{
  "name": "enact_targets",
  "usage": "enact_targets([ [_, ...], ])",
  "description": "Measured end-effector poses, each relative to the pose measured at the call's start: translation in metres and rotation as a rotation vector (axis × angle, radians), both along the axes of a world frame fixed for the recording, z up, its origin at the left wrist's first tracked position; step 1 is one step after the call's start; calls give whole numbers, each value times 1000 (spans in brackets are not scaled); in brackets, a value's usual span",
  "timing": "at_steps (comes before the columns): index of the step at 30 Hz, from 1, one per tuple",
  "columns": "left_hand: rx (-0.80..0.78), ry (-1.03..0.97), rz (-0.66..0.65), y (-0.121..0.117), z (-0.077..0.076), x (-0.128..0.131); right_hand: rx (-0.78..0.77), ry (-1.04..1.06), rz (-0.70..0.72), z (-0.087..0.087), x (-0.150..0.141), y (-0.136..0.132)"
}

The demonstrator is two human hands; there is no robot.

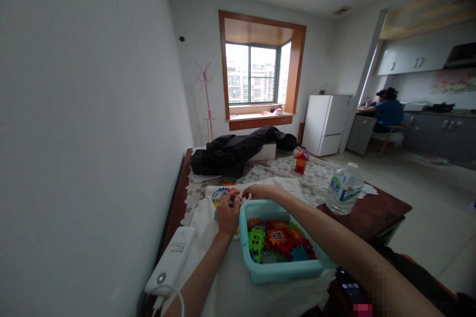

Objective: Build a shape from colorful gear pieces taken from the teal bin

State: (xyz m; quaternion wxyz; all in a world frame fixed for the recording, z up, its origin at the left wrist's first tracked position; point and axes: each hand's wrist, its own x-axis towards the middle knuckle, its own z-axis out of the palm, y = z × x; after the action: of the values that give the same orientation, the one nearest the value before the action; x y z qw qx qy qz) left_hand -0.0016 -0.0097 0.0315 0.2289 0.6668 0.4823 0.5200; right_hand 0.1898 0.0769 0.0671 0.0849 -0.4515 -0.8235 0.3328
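Beyond the left rim of a light-blue plastic bin [247, 273], my two hands meet over the cloth. My left hand [227, 215] has its fingers bent round a small colourful plastic building piece, mostly hidden by the fingers. Next to it lie interlocking plastic building pieces [219, 195] in blue, yellow and orange. My right hand [260, 191] reaches across the bin's far edge, fingers curled down with the tips together near my left fingertips; whatever they pinch is too small to make out. Inside the bin are red building pieces [277, 236] and a green window-shaped piece [256, 238].
A clear plastic bottle [344, 190] stands at the right, and a small red-orange built block house [300, 163] farther back. Black fabric [238, 151] covers the table's far end. A white power strip [173, 257] lies left, a phone [349, 285] lower right. Another person [388, 111] sits in the kitchen.
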Motion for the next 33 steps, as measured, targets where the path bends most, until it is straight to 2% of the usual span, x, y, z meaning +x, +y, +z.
enact_targets([
  [2, 56, 221, 110, 3, -1, -2, 5, -32, 1, -1, -3, 0],
  [4, -14, 435, 159, 6, -7, -3, 12, -42, -4, -2, -5, 1],
  [6, -120, 597, 131, 7, -14, -3, 12, -51, -13, -3, -6, 1],
  [8, -141, 672, 26, 6, -19, -2, -1, -67, -11, -4, -6, 1],
  [12, -61, 545, -131, 7, -18, 0, -49, -98, 27, -2, -5, -1],
  [14, -33, 488, -93, 8, -13, -1, -60, -103, 30, 0, -5, -2],
  [16, -28, 514, 14, 7, -9, -1, -64, -107, 21, 2, -4, -3],
  [19, -116, 600, 128, 5, -8, -3, -74, -107, 3, 5, -4, -6],
  [22, -158, 616, 28, 4, -10, -4, -84, -102, -14, 6, -4, -8],
  [25, -102, 574, -51, 5, -11, -4, -88, -109, -21, 7, -4, -9],
  [30, -92, 627, 106, 6, -10, -6, -78, -113, -2, 8, -3, -9],
  [33, -145, 644, 49, 7, -12, -9, -73, -85, 31, 8, -5, -9],
])
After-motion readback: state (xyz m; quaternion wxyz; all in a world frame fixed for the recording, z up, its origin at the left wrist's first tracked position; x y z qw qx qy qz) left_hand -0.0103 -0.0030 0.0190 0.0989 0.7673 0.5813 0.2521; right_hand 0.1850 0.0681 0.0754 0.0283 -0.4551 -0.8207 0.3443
